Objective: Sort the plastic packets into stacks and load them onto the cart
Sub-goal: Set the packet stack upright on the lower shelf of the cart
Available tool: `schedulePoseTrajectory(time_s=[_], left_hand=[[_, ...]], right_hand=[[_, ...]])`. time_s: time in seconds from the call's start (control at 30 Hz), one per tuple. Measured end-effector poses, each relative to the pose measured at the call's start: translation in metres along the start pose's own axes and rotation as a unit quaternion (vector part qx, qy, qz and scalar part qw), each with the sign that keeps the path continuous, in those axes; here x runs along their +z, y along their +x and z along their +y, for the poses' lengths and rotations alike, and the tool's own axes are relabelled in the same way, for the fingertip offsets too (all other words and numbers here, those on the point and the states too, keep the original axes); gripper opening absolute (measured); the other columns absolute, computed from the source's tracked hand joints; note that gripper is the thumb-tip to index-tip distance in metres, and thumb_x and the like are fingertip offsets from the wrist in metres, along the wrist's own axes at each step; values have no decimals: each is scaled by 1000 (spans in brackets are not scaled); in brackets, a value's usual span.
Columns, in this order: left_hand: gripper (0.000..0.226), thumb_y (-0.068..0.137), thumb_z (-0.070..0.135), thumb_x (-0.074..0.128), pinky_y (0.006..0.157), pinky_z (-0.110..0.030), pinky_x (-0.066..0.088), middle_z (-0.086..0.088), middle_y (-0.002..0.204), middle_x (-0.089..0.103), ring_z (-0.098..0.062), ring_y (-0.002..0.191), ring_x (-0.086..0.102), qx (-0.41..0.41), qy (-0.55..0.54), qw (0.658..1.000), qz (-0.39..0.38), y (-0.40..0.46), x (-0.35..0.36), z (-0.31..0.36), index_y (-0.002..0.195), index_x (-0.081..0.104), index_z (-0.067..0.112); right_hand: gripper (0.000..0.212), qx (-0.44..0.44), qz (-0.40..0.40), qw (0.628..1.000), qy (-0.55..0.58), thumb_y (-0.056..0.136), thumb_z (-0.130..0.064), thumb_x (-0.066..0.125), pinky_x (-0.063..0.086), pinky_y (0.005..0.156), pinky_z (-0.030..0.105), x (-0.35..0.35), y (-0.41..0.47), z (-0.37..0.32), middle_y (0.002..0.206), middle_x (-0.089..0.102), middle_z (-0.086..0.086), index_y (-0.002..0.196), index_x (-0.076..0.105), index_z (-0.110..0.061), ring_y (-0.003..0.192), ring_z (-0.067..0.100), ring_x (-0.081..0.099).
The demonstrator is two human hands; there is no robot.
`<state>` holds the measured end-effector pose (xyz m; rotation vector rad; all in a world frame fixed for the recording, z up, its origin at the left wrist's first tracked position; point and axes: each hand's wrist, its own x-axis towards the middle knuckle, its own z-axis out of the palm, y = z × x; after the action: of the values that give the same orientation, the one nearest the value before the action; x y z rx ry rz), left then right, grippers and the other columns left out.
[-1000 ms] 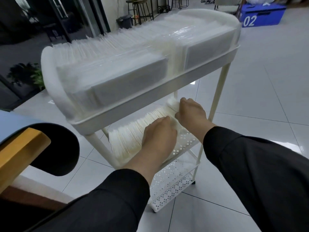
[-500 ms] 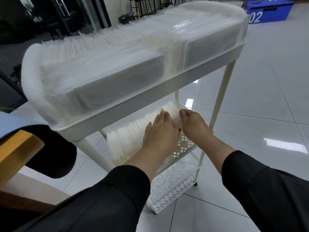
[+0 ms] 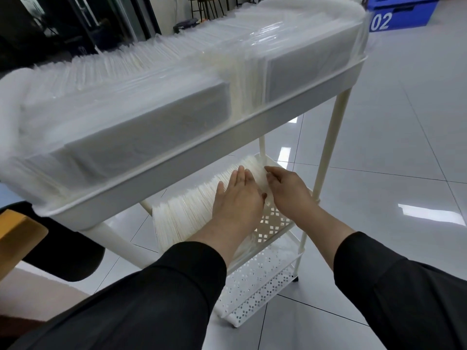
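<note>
Two bare hands reach under the top tray [image 3: 227,157] of a white three-tier cart [image 3: 328,137], seen from a head camera looking down. Both arms wear black sleeves [image 3: 177,286].

The left hand [image 3: 236,198] lies flat, fingers straight and together, its palm pressing on the tops of a row of packets [image 3: 192,205] standing on edge on the middle shelf [image 3: 274,223]. The right hand [image 3: 289,192] is just beside it, its fingers curled onto the far end of the same row, next to the cart's right rear post; its grip seems to pinch the last packets, though how firmly cannot be told. The two hands nearly touch.

The middle shelf is perforated with small square holes, and part of it shows bare below the right wrist. The bottom shelf [image 3: 257,294] has the same perforated pattern.

The top tray is packed full with clear plastic packets: long rows standing on edge, and flat stacks [image 3: 141,137] wrapped in shiny film along the near side.

The cart stands on a glossy pale tiled floor [image 3: 391,152]. At the lower left is a black chair back [image 3: 65,251] and a yellow wooden corner [image 3: 17,238]. At the upper right, well apart, sits a blue crate [image 3: 404,13] marked 02. Dark stools [image 3: 202,6] stand at the top.
</note>
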<state>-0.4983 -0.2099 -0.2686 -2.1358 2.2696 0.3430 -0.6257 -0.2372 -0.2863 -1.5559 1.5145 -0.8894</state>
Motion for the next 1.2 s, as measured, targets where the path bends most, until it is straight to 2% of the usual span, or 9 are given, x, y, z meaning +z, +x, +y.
schedulePoseTrajectory(time_s=[0.23,0.43,0.7,0.77,0.87,0.97,1.03,1.13,1.2], left_hand=[[80,101,52,32,127,-51,1,-3,171,-6,-15,157,-8,-5,-35,999,-13,2,-5,8,162,4,9],[92,99,70,30,127,-50,5,-5,171,-2,-17,158,-4,-29,-15,999,12,9,-3,5,161,4,7],[55,106,11,32,121,-32,23,-2,167,26,-19,152,25,-42,-161,981,96,-42,-31,1,160,27,18],[57,103,8,31,103,-32,41,-3,150,51,-25,134,49,-82,-189,974,96,-60,-36,-5,157,34,28],[57,102,8,32,76,-28,39,-4,114,65,-24,96,57,-102,-205,970,79,-82,-35,-10,154,37,33],[57,104,11,31,95,-33,43,-7,139,60,-27,125,54,-96,-194,975,52,-91,-31,-10,156,34,32],[56,105,11,29,115,-31,31,-2,160,40,-21,146,37,-75,-183,980,34,-89,-30,-8,159,31,27],[56,106,12,30,122,-27,16,3,169,19,-13,155,17,-41,-160,986,17,-80,-29,-6,161,24,21],[59,106,12,31,124,-29,11,1,171,10,-12,156,8,-15,-118,993,0,-70,-26,-3,163,17,18]], right_hand=[[44,-4,9,999,32,109,-35,33,53,88,45,-1,6,3,100,69,20,110,64,-4,93,32,65],[50,-4,-19,1000,14,109,-41,31,50,82,38,-5,7,3,96,68,20,105,64,-4,89,31,64],[50,-97,-28,987,-125,108,-43,33,31,114,32,-9,-1,8,154,45,0,152,39,-20,141,19,43],[52,-94,-29,986,-131,108,-43,33,26,112,25,-10,-1,9,157,41,0,155,36,-20,144,18,39],[51,-85,-15,990,-113,108,-40,32,24,107,21,-9,-1,7,155,44,1,153,39,-17,143,19,40],[40,-70,-7,994,-80,109,-34,32,42,91,27,-8,-2,7,112,67,3,120,63,-11,102,13,62],[39,-66,1,993,-93,108,-28,32,38,66,32,-8,-3,8,71,48,3,82,51,-7,61,12,45],[38,-76,-14,986,-149,109,-35,33,40,87,27,-10,-10,9,109,65,6,115,64,-13,100,20,61],[46,-84,-23,982,-170,108,-36,36,34,103,24,-12,-16,9,145,55,5,145,50,-13,132,22,51]])
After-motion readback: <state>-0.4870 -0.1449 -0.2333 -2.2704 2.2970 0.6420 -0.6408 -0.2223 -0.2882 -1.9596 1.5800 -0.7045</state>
